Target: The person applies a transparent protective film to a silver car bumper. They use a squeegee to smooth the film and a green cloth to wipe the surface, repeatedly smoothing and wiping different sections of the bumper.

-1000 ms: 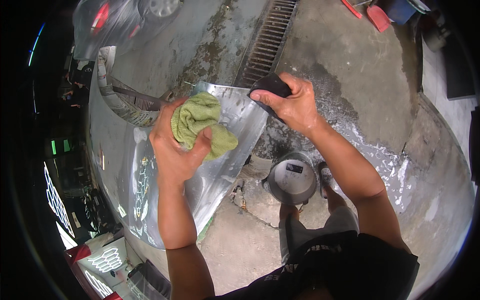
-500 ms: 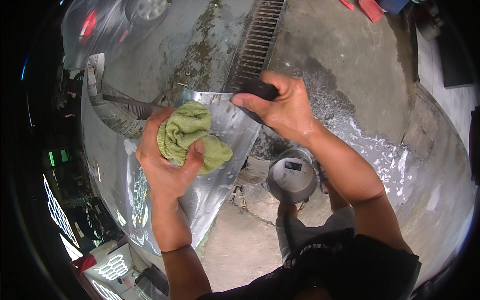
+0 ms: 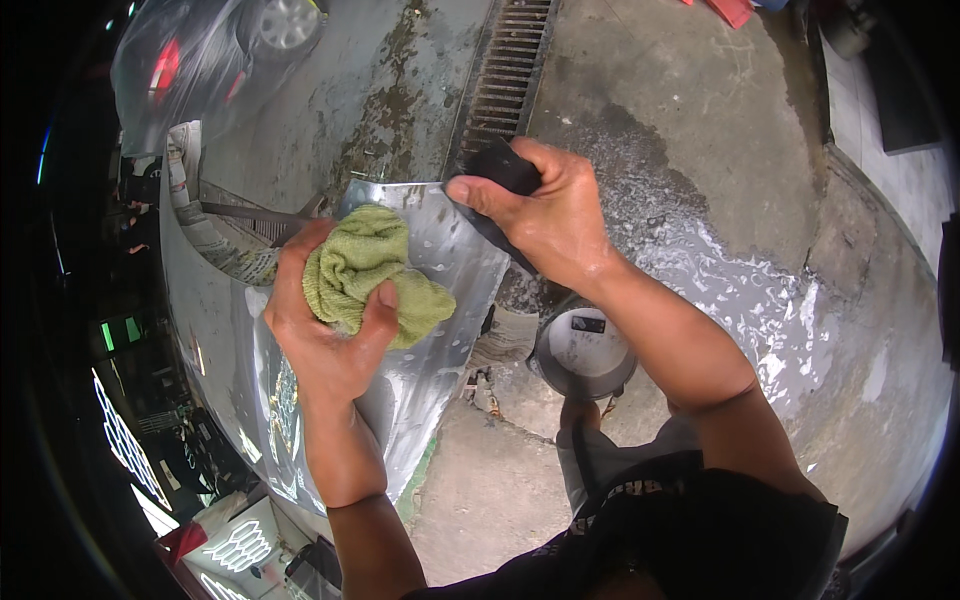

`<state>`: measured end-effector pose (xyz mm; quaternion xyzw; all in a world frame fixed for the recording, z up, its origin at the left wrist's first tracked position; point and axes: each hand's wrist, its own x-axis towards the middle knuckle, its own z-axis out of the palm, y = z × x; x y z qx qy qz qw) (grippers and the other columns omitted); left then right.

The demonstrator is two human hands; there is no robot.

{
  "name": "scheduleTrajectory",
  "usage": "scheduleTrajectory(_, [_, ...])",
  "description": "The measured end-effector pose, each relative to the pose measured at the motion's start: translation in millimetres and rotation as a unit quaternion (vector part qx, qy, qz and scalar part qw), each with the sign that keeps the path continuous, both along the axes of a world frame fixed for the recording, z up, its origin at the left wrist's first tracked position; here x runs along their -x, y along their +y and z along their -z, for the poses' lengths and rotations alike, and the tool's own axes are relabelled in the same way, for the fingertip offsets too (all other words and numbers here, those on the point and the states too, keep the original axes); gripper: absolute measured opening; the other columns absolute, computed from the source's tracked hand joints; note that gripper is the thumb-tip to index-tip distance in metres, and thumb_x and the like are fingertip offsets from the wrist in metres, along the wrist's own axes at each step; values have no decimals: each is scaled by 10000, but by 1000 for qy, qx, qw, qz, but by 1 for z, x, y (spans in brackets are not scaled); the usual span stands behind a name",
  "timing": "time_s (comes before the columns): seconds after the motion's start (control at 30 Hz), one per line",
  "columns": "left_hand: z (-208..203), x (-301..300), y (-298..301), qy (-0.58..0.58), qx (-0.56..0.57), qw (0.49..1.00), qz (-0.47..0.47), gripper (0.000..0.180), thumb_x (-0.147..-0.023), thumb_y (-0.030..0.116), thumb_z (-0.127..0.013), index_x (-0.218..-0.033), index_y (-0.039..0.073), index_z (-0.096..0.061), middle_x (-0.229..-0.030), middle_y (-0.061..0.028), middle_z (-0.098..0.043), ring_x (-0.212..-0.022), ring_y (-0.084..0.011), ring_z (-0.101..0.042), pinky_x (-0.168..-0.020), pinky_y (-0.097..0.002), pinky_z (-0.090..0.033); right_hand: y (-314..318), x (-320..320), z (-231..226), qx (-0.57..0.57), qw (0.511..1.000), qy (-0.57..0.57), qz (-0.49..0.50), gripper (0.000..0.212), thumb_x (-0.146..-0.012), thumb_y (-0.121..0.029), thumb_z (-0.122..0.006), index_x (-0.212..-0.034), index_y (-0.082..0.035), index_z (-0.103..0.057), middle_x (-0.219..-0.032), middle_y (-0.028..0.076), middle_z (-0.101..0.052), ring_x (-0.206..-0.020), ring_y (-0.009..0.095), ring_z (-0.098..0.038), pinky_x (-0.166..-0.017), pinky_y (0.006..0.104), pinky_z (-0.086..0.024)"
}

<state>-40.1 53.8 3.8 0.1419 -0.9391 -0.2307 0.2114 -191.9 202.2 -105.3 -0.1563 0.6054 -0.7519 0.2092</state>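
Observation:
My left hand [image 3: 315,335] is wrapped around a bunched green cloth [image 3: 365,255] and rests over a wet grey car body panel [image 3: 455,265]. Fingers and thumb grip the cloth from its left and near sides. At the panel's far right corner, my right hand [image 3: 560,220] is closed around a black sanding block [image 3: 512,168], thumb lying along its near face. The block's underside is hidden, so I cannot tell whether it touches the panel. Water drops and pale streaks cover the panel's surface.
Newspaper masking [image 3: 235,255] lines a curved opening at the left. Below my right forearm stands a round bucket [image 3: 590,378]. A metal drain grate [image 3: 507,75] crosses the wet concrete floor beyond. At the far left is a car under plastic sheeting [image 3: 205,75].
The view has shifted slightly. My right hand with the sanding block has moved a little farther away and left. My left hand keeps its grip on the cloth.

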Motion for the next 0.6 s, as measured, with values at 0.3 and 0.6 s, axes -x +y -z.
scheduleTrajectory(0.3, [0, 1, 2, -4, 1, 1000, -4, 574, -729, 133, -818, -1239, -55, -635, -1039, -174, -759, -938, -241, -756, -886, -347, -583, 1, 7, 7, -8, 997, 80, -1, 408, -828, -250, -930, -752, 30, -643, -619, 165, -593, -547, 196, -473, -543, 374, -467])
scheduleTrajectory(0.6, [0, 1, 4, 6, -19, 1000, -10, 568, -736, 133, -822, -1242, -47, -637, -1033, -172, -767, -943, -240, -763, -881, -351, -588, 0, 0, -7, -20, 999, 43, -17, 263, -888, -183, -899, -807, -7, -721, -667, -35, -628, -634, 19, -506, -531, 253, -431])
